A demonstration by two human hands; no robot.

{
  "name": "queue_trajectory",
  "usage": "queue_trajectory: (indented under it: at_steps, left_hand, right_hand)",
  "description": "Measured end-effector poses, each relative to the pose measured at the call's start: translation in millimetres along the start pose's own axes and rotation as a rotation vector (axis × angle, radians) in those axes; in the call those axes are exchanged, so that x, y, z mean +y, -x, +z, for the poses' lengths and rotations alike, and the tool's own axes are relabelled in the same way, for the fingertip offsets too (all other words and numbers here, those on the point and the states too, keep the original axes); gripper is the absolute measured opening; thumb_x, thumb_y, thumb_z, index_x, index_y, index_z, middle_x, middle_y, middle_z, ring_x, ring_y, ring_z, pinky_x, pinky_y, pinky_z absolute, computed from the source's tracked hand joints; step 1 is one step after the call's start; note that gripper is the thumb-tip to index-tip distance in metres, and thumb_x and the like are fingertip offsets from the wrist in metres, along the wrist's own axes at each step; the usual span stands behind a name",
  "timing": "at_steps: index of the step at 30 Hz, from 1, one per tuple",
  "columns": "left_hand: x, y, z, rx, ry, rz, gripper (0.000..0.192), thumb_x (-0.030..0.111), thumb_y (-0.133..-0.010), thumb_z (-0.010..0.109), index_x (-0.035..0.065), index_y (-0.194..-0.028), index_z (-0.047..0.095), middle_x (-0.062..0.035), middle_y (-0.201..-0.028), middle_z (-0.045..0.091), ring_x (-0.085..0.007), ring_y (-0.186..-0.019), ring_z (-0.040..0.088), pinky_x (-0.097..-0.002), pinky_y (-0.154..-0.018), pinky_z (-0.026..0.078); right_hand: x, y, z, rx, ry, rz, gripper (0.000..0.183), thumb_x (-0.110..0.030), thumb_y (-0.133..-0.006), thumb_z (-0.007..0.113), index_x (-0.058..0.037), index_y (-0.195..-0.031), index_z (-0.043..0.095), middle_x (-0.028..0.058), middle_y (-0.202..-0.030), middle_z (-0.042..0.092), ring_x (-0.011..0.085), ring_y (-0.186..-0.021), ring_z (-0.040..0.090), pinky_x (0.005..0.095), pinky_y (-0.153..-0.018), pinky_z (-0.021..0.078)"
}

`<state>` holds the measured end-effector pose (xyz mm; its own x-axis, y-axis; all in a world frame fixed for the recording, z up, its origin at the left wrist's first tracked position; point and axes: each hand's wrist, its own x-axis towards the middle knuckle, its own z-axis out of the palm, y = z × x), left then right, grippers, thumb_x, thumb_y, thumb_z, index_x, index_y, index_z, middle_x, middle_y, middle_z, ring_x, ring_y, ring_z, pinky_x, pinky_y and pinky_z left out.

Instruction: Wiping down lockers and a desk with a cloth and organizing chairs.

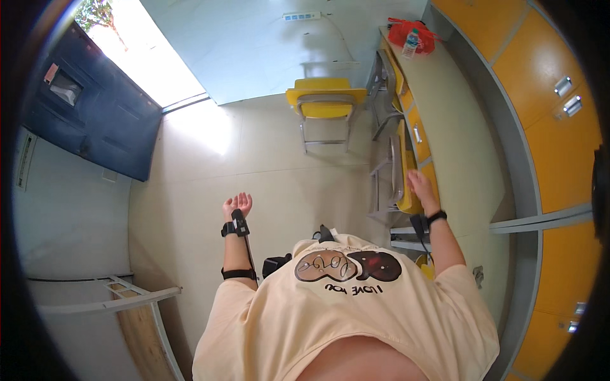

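Note:
My left hand [238, 204] hangs over the tiled floor with the palm turned up and the fingers loosely apart, holding nothing. A black strapped device [235, 226] sits on that wrist, with a cable running up the forearm. To the right, my right hand [420, 186] is slightly blurred, fingers bent, above a yellow folding chair [407, 176] pushed against the desk. Whether it touches the chair cannot be made out. A black band [436, 217] and a device [418, 224] are on that wrist. Straight ahead stands another yellow folding chair [326, 97].
A long desk [457, 124] with orange drawers runs along the right, under orange cabinets [548, 124]. A plastic bottle [410, 45] and a red bag [424, 40] are at its far end. A dark blue door [105, 107] stands ajar; a metal frame [143, 297] is lower left.

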<state>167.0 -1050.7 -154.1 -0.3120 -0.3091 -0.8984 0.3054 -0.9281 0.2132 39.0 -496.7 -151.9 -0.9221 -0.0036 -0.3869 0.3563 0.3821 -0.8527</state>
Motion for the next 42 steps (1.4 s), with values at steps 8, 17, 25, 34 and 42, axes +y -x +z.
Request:
queue_trajectory:
  at_steps: [8, 17, 25, 34, 42]
  left_hand:
    - [-54, 25, 81, -0.031, -0.015, -0.202, 0.055, 0.028, -0.084, 0.044, 0.0178, -0.132, 0.020, -0.0095, -0.137, 0.019, -0.0299, -0.125, 0.024, -0.0584, -0.094, 0.027]
    - [-120, 36, 90, -0.075, -0.270, -0.290, 0.064, 0.029, -0.081, 0.051, 0.0212, -0.134, 0.016, -0.0126, -0.141, 0.007, -0.0319, -0.129, 0.012, -0.0576, -0.097, 0.022]
    - [-160, 1, 36, -0.175, -0.746, -0.408, 0.088, 0.051, -0.074, 0.056, 0.0227, -0.136, 0.001, -0.0182, -0.140, -0.006, -0.0498, -0.123, 0.007, -0.0675, -0.078, 0.034]
    - [-98, -80, -65, -0.037, -1.307, -0.395, 0.057, 0.029, -0.077, 0.054, -0.0015, -0.117, 0.027, -0.0257, -0.104, 0.041, -0.0411, -0.073, 0.054, -0.0579, -0.056, 0.050]
    - [-90, -17, -39, -0.183, -1.071, -0.767, 0.042, 0.020, -0.078, 0.043, -0.0059, -0.110, 0.037, -0.0280, -0.111, 0.044, -0.0484, -0.098, 0.045, -0.0673, -0.079, 0.036]
  right_hand:
    - [-61, -85, 21, -0.092, -1.004, 0.478, 0.021, -0.025, -0.082, 0.052, -0.0071, -0.093, 0.050, 0.0109, -0.087, 0.055, 0.0250, -0.079, 0.056, 0.0370, -0.068, 0.0471]
    - [-21, -111, 20, 0.148, -1.233, 0.749, 0.048, -0.026, -0.080, 0.053, -0.0062, -0.118, 0.031, 0.0268, -0.118, 0.033, 0.0392, -0.105, 0.041, 0.0474, -0.087, 0.0392]
    - [47, -64, -10, -0.081, -0.545, 0.709, 0.090, -0.049, -0.073, 0.059, -0.0089, -0.136, 0.009, 0.0245, -0.138, 0.005, 0.0469, -0.115, 0.030, 0.0553, -0.085, 0.0379]
    - [80, -5, 65, -0.336, -0.033, 0.803, 0.073, -0.052, -0.078, 0.049, -0.0071, -0.131, 0.027, 0.0194, -0.125, 0.039, 0.0336, -0.095, 0.053, 0.0451, -0.073, 0.0464]
    - [124, 36, 80, -0.439, -0.469, 0.989, 0.034, -0.016, -0.079, 0.053, 0.0024, -0.106, 0.044, 0.0205, -0.105, 0.051, 0.0360, -0.089, 0.056, 0.0525, -0.071, 0.0499]
